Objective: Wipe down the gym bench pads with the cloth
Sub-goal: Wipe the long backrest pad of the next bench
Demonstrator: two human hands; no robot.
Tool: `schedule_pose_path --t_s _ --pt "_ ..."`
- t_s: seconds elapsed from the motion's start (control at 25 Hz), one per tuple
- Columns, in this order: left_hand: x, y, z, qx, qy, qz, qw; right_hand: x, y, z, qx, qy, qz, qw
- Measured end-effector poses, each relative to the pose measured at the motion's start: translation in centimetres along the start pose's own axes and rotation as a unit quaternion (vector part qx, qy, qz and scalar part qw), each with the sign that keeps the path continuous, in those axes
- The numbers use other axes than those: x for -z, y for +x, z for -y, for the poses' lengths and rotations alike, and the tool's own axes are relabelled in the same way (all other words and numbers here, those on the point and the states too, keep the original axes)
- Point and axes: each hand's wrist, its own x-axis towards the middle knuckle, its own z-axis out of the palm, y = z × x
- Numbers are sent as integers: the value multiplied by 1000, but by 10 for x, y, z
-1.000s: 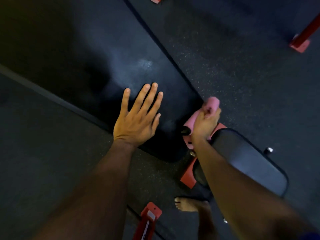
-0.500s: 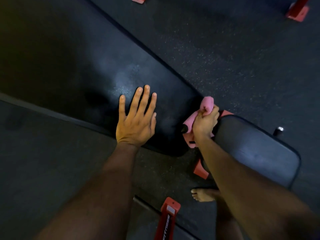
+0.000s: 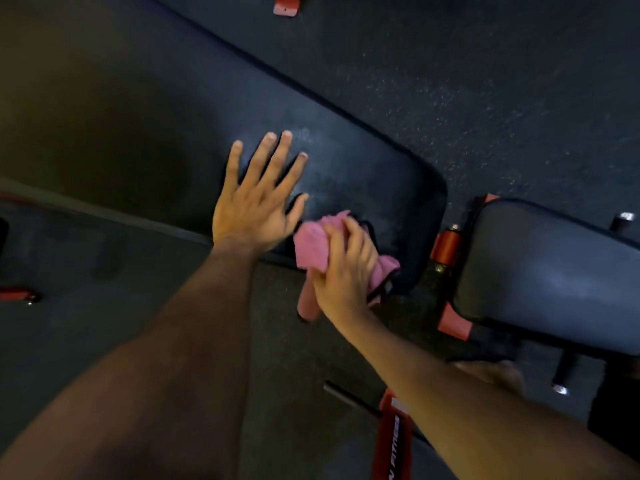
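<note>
The long black back pad of the gym bench runs diagonally from the upper left to the centre. My left hand rests flat on it with fingers spread. A pink cloth lies bunched on the pad's near corner, and my right hand grips it, pressing it onto the pad right beside my left hand. One end of the cloth hangs down over the pad's edge. The shorter black seat pad sits at the right, apart from the back pad.
Red frame parts join the two pads. A red base foot lies on the dark speckled floor near the bottom, another red foot at the top. My bare foot stands under the seat pad.
My right hand has carried the pink cloth left from the gap between the pads onto the back pad's near corner. My left hand stays flat on the pad.
</note>
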Motion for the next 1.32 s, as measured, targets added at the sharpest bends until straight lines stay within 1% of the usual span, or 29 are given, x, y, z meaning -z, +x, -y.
schedule_pose_path --t_s 0.08,0.16,0.2,0.28,0.32,0.36,0.4,0.48,0.52,0.56,0.6,0.64,0.68,0.72,0.76,0.8,0.88,0.92,0.96,1.04,1.12,1.16,1.2,1.24,1.28,1.32 --pt "2 -1 -7 -13 -13 10 1000 -6 29 0 -14 -34 -28 999" --pt "1 0 -4 -6 -17 11 1000 -3 35 -23 -67 -48 -66 994" --pt "2 2 -1 -7 -21 16 1000 -2 30 -40 -124 -46 -83 988" --pt "3 3 -3 -10 -29 24 999 0 11 -59 -251 -23 -126 959" --pt "3 0 -5 -7 -29 24 999 -2 -3 -58 -291 -37 -123 948" --pt "2 0 -6 -7 -26 23 999 -6 -16 -52 -284 -68 -100 951" --pt "1 1 -5 -8 -21 24 999 -9 -29 -45 -233 -97 -59 966" --pt "1 2 -2 -11 -26 22 999 -3 -24 -39 -94 -79 7 992" --pt "2 2 -3 -12 -27 22 999 4 -6 -48 -44 -70 15 996" --pt "2 1 -3 -10 -23 19 999 10 12 -59 -18 -67 16 997" --pt "1 1 -4 -9 -20 20 1000 12 29 -74 -35 -64 -5 997" --pt "2 2 -4 -9 -19 24 999 14 40 -93 -94 -52 -42 993" --pt "3 4 -5 -11 -19 30 999 17 39 -106 -171 -37 -83 981" --pt "5 4 -6 -13 -16 33 999 17 24 -109 -240 -24 -109 964" --pt "5 3 -6 -12 -12 33 999 15 -2 -101 -280 -17 -102 954" --pt "5 3 -7 -11 -7 33 999 11 -33 -83 -267 -20 -71 961" --pt "5 4 -6 -14 -8 37 999 3 -68 -45 -155 -2 1 988" --pt "5 4 -6 -14 -9 37 999 1 -61 -30 -105 14 12 994" --pt "5 4 -7 -13 -5 36 999 0 -38 -19 -79 26 4 997" --pt "6 3 -7 -15 -2 38 999 4 20 -16 -83 25 -38 996" --pt "5 3 -5 -15 -4 41 999 10 61 -52 -115 2 -86 990" --pt "5 4 -5 -16 -3 41 999 15 69 -76 -153 1 -116 981" --pt "6 4 -4 -17 -2 41 999 18 70 -98 -212 11 -145 967" --pt "6 4 -4 -17 -2 40 999 19 61 -116 -287 28 -162 944" --pt "6 3 -4 -18 -3 38 999 19 46 -126 -354 53 -158 920" --pt "5 3 -6 -19 -2 33 999 20 26 -134 -379 78 -136 912"
